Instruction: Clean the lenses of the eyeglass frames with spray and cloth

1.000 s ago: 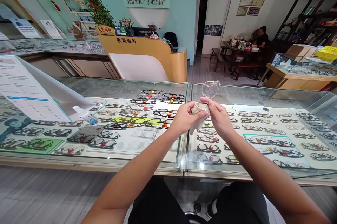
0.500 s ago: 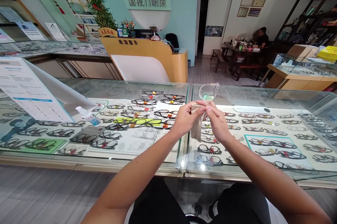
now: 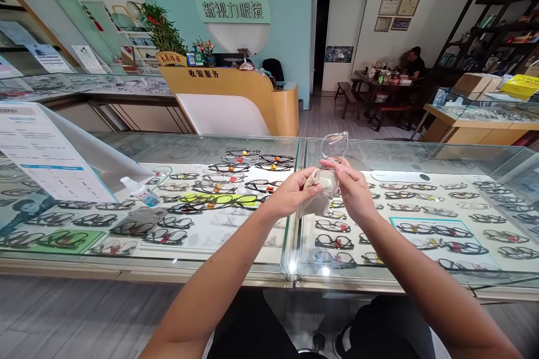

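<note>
A pair of clear-framed eyeglasses [image 3: 335, 146] is held up over the glass counter, one lens above my fingers and the other below them. My right hand [image 3: 351, 182] grips the frame near its middle, fingers closed. My left hand [image 3: 295, 191] pinches a beige cleaning cloth [image 3: 314, 205] beside the lower lens, and the cloth hangs beneath the fingers. Whether the left fingers also touch the frame I cannot tell.
Under the glass counter top [image 3: 269, 260] lie rows of eyeglasses. To the left stand a small white spray bottle [image 3: 141, 191] and a folded printed sign [image 3: 54, 151]. Further back are a wooden cash desk [image 3: 236, 86] and a seated person [image 3: 416, 64].
The lower lens, covered by my fingers and the cloth before, now shows between my hands. My left hand has moved slightly left with the cloth, and the eyeglasses have turned a little.
</note>
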Demonstrator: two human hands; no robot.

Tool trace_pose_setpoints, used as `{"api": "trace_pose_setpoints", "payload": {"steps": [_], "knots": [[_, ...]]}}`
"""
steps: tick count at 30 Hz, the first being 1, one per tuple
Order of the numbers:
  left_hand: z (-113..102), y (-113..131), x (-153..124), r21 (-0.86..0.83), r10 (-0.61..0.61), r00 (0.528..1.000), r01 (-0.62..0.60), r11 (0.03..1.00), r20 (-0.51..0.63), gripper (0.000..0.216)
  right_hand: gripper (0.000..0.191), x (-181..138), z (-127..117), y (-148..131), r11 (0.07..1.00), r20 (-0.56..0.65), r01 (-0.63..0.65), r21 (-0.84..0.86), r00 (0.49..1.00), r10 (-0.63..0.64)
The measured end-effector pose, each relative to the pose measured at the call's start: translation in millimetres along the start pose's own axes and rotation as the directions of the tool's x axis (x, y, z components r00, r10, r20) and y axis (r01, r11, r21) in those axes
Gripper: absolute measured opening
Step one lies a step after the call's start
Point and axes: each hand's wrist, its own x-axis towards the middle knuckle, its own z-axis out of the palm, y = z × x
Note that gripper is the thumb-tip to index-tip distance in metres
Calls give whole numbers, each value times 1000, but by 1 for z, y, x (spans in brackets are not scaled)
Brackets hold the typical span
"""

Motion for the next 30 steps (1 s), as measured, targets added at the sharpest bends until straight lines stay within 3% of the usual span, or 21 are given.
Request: {"api": "trace_pose_setpoints", "payload": {"steps": [4, 8, 16, 21, 27, 30], "knots": [[6, -3, 1, -12, -14, 999, 13, 1000, -39, 58, 37, -2, 6, 5, 1000, -17, -12, 2, 1000, 12], [11, -9, 4, -1, -2, 986, 2, 1000, -170, 55, 45, -3, 12, 14, 998, -27, -13, -53, 1000, 12], [18, -9, 5, -19, 86, 965, -93, 995, -247, 49, 56, -4, 15, 5, 972, 51, 121, -201, 992, -113], [11, -5, 4, -23, 54, 984, -59, 998, -170, 55, 53, -2, 8, -7, 974, 89, 122, -191, 990, -107], [2, -2, 1, -25, 36, 999, -37, 999, -33, 53, 41, 2, -2, -5, 984, 19, 64, -168, 998, -61], [8, 0, 3, -28, 19, 999, -20, 999, -47, 56, 42, 1, -1, -3, 988, 20, 54, -144, 998, -51]]}}
